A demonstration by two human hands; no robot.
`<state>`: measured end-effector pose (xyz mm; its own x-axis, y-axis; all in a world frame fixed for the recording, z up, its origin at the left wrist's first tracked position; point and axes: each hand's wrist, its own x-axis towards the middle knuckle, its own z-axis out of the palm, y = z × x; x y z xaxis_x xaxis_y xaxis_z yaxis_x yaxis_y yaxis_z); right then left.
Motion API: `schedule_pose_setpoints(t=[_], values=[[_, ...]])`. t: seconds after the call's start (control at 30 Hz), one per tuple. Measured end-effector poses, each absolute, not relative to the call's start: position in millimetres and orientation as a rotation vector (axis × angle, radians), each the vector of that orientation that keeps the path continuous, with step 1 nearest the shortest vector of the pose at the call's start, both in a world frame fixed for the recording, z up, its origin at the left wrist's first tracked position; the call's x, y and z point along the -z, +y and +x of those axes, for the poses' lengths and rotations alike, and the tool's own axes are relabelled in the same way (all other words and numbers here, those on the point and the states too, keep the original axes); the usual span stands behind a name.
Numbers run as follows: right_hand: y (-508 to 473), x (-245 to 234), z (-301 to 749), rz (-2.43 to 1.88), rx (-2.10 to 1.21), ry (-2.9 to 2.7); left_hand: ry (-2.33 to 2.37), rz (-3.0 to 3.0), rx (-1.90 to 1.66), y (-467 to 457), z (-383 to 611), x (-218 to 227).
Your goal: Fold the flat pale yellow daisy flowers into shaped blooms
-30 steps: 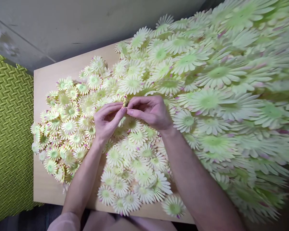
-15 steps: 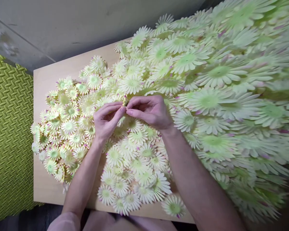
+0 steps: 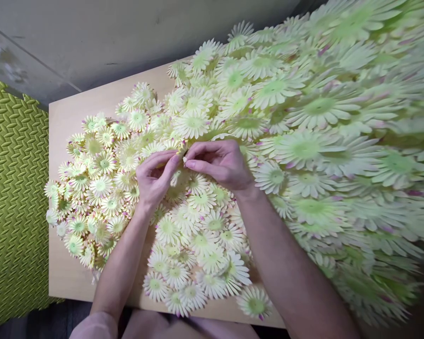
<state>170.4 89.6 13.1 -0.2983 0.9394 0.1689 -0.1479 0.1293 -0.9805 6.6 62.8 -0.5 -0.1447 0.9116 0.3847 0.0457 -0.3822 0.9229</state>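
My left hand and my right hand meet fingertip to fingertip over a heap of pale yellow-green artificial daisies. Both hands pinch the same small flower piece, which is mostly hidden by the fingers. The daisies have green centres and some purple-tipped petals. They cover most of a light wooden board. A much higher pile of the same flowers rises at the right, close to the camera and blurred.
A green textured foam mat lies left of the board. A grey floor or wall runs along the top. Bare board shows at the left edge and the near left corner. Pink clothing shows at the bottom.
My left fingers have shifted slightly left and up on the small piece. Everything else stays the same.
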Motion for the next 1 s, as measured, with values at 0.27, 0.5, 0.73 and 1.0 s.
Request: schedule_pose_setpoints(t=[0.27, 0.5, 0.73, 1.0], values=[[98, -9, 181, -0.652, -1.491, -0.917, 1.163, 0.823, -1.653, 63, 0, 5], [98, -4, 179, -0.697, -1.454, -1.073, 1.226, 0.924, -1.648, 62, 4, 3], [88, -8, 170, -0.837, -1.268, -1.435, 1.116, 1.273, -1.585, 62, 7, -4], [90, -7, 173, -0.884, -1.195, -1.491, 1.009, 1.326, -1.518, 62, 5, -5]])
